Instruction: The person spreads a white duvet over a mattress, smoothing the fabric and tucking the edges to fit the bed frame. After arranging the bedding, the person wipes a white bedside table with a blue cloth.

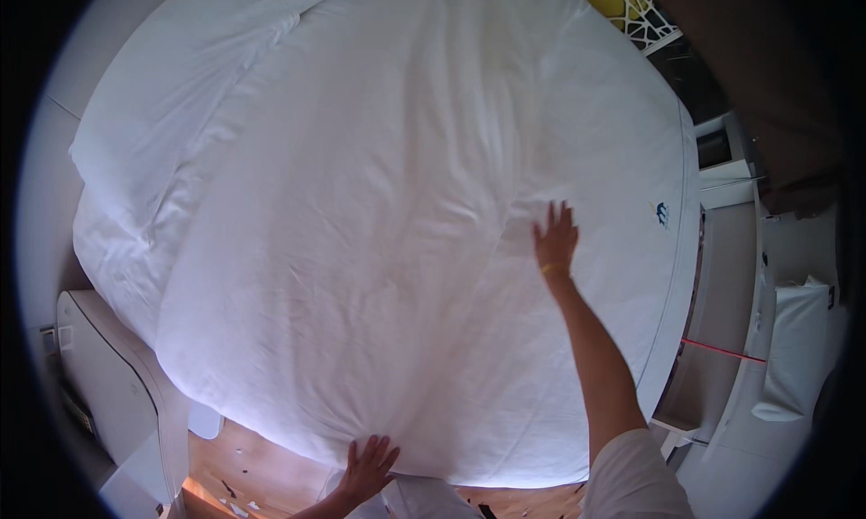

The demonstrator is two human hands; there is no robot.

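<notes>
A large white duvet (379, 262) covers the bed before me, with long wrinkles running across its middle. My left hand (369, 466) rests on the near edge of the cloth, fingers spread, and creases fan out from it. Further out to the right, my right hand (557, 238) is over the duvet with its palm down and fingers apart; whether it touches the cloth I cannot tell. A thin yellow band circles that wrist. Near the right side of the bedding is a small blue emblem (661, 214).
White pillows (169, 86) lie at the upper left. A rounded bedside cabinet (108, 377) stands at lower left. Scraps lie on the wooden floor (264, 461) at the near edge. Along the right runs a ledge with a white cushion (797, 350); a patterned white lattice (629, 8) is at top right.
</notes>
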